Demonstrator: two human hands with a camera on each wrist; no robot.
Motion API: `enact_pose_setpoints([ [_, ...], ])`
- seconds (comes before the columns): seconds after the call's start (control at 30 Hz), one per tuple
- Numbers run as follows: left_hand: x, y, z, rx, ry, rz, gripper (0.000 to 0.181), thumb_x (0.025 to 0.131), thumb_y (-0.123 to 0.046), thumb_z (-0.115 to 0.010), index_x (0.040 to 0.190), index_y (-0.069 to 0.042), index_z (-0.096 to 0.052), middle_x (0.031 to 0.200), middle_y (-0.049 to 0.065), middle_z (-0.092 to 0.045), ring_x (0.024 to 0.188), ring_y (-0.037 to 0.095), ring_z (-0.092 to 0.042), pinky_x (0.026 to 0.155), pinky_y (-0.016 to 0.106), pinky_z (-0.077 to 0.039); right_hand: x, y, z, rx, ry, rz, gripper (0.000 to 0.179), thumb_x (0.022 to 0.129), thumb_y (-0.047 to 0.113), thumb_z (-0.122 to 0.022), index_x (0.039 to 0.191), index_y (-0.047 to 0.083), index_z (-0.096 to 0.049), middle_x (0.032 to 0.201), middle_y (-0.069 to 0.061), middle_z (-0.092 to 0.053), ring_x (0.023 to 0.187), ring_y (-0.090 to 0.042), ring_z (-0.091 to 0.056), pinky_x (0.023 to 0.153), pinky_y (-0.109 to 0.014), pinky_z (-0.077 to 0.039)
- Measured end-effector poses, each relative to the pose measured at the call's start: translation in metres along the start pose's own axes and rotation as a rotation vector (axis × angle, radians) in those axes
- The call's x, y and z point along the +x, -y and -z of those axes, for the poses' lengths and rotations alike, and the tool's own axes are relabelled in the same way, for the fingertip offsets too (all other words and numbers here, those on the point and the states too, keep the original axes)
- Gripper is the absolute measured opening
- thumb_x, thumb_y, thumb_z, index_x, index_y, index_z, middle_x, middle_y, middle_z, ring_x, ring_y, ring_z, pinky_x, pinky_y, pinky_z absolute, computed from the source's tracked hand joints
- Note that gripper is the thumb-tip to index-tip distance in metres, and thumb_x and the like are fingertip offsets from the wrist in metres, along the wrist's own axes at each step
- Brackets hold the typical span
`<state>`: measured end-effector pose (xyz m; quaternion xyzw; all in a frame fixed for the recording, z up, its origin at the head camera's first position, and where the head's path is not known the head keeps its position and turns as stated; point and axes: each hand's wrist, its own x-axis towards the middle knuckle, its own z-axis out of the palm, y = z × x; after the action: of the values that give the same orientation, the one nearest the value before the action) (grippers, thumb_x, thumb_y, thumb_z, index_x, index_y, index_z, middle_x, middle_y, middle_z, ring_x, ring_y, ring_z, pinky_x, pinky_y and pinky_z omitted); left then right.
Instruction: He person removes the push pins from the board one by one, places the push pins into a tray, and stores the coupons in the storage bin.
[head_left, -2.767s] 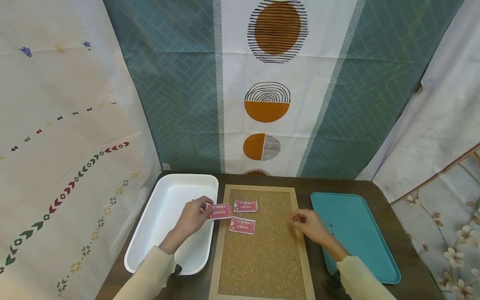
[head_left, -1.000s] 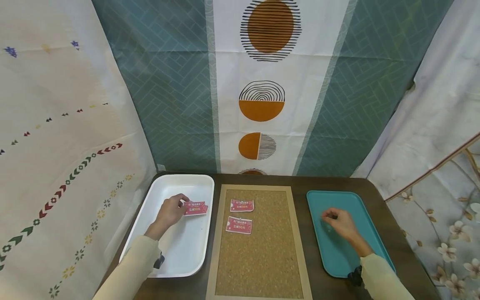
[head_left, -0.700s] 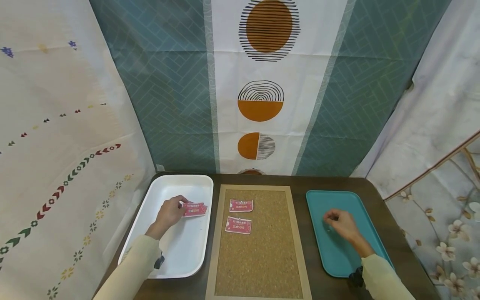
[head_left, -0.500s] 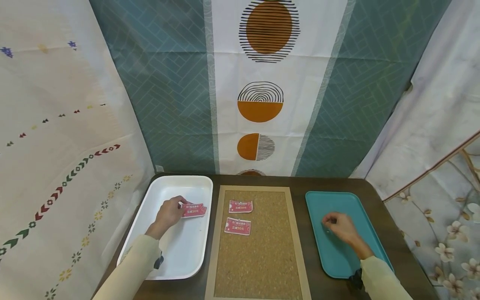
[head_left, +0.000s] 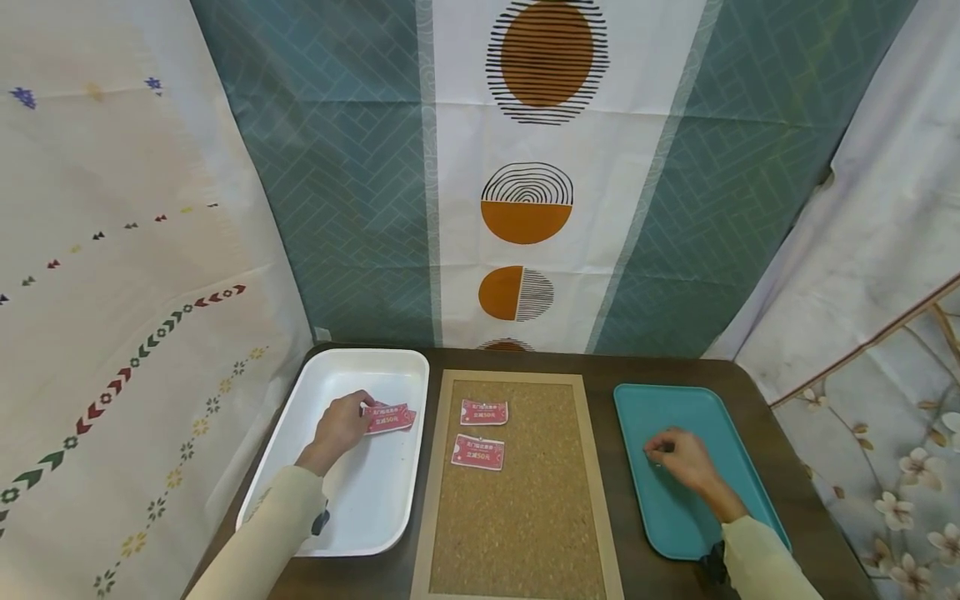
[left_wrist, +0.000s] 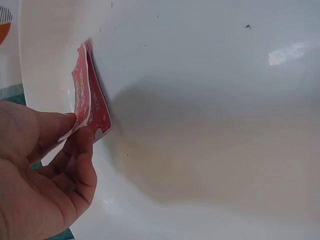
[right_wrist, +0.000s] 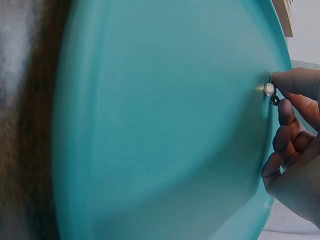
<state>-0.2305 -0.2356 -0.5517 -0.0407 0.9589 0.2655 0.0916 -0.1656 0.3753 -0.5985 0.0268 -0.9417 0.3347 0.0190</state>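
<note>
In the head view my left hand (head_left: 343,425) is over the white tray (head_left: 360,533), pinching a red coupon (head_left: 384,419) marked 50元 by its left end. Another coupon (left_wrist: 102,112) lies just behind it, partly covered. My right hand (head_left: 681,458) is low over the teal tray (head_left: 678,404), fingers bent. At those fingertips, the right wrist view has a round silver pin (right_wrist: 269,90) and a darker small pin (right_wrist: 275,100); whether the fingers pinch one I cannot tell. Two more coupons, an upper coupon (head_left: 483,412) and a lower coupon (head_left: 477,452), are on the corkboard (head_left: 525,517).
The wood-framed corkboard lies between the two trays on a dark table (head_left: 600,371). A patterned cloth (head_left: 525,292) hangs behind the table, with pale cloths on the left and right sides.
My left hand has moved left from the corkboard's edge into the white tray with the coupon. My right hand has gone right from the board to the teal tray. Lately both hands barely move.
</note>
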Motion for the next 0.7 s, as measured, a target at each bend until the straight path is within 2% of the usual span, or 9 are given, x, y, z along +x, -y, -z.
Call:
enact_pose_setpoints([
  [0.27,-0.002,-0.001,0.002,0.016,-0.034,-0.01,0.032,0.1,-0.011,-0.068,0.129,0.002,-0.065,0.112,0.022,-0.068,0.089,0.028,-0.065,0.071,0.037,-0.056,0.001,0.003,-0.002,0.011,-0.009,-0.018,0.009,0.087,0.003,-0.077,0.094,0.006,-0.082,0.094,-0.007,-0.071,0.082,-0.015,-0.061,0.067,-0.029,-0.05],
  [0.4,-0.006,-0.005,0.003,0.033,-0.071,-0.008,0.033,0.1,-0.014,-0.069,0.129,0.001,-0.066,0.126,0.029,-0.06,0.096,0.033,-0.066,0.076,0.043,-0.058,0.001,0.01,0.0,0.019,-0.004,-0.041,0.018,0.09,0.002,-0.068,0.1,0.008,-0.082,0.102,-0.01,-0.071,0.082,-0.018,-0.059,0.066,-0.031,-0.049],
  [0.5,-0.007,-0.008,0.003,0.045,-0.094,-0.001,0.034,0.099,-0.015,-0.07,0.129,-0.001,-0.066,0.135,0.031,-0.054,0.099,0.035,-0.067,0.08,0.048,-0.06,0.003,0.019,0.0,0.01,-0.011,-0.028,0.02,0.091,0.003,-0.067,0.101,0.008,-0.082,0.102,-0.01,-0.071,0.079,-0.018,-0.057,0.065,-0.032,-0.047],
  [0.7,-0.007,-0.017,0.001,0.053,-0.137,-0.035,0.031,0.099,-0.016,-0.071,0.127,-0.003,-0.068,0.139,0.031,-0.054,0.102,0.037,-0.068,0.082,0.052,-0.059,0.007,0.035,-0.005,0.003,-0.018,0.004,0.02,0.09,0.003,-0.068,0.103,0.008,-0.082,0.096,-0.005,-0.069,0.076,-0.015,-0.053,0.065,-0.032,-0.043],
])
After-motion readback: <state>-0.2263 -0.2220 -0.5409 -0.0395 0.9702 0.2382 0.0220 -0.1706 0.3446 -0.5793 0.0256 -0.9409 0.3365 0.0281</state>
